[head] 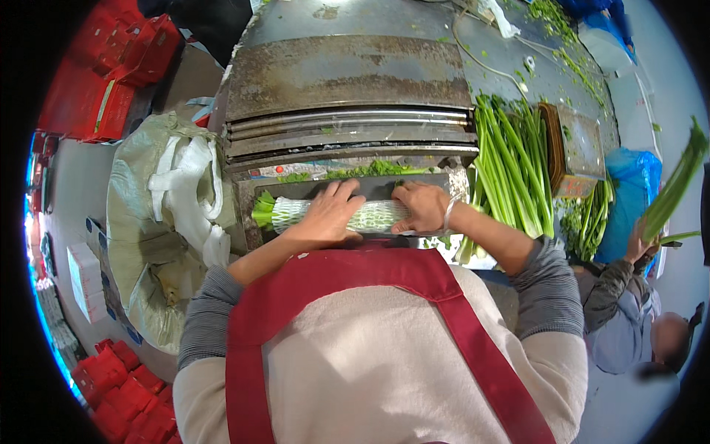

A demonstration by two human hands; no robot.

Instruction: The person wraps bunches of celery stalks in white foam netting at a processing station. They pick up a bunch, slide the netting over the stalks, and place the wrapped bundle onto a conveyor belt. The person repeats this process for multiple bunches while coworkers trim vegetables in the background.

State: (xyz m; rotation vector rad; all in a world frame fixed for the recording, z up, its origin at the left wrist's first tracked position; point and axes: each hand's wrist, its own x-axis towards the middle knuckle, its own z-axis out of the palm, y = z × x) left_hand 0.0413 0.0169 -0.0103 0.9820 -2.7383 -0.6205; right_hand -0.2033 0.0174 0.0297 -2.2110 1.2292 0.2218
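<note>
A bunch of celery in a white foam net sleeve [383, 216] lies crosswise in front of me on the dark plate [383, 188] of a metal wrapping machine. Leafy green tops [263, 209] stick out of the sleeve at the left. My left hand [333, 213] rests over the middle of the bundle with its fingers spread across the far side. Around the bundle's right end, my right hand [421, 205] is closed, thumb on the near side. A white band circles my right wrist. My palms hide parts of the sleeve.
Loose celery stalks [510, 166] lie to the right, beside a brown-sided box [577, 147]. At the left, a woven sack [133, 222] holds white foam netting [191, 177]. Red crates [127, 66] are stacked beyond it. A co-worker [621, 316] at the right holds celery [674, 183].
</note>
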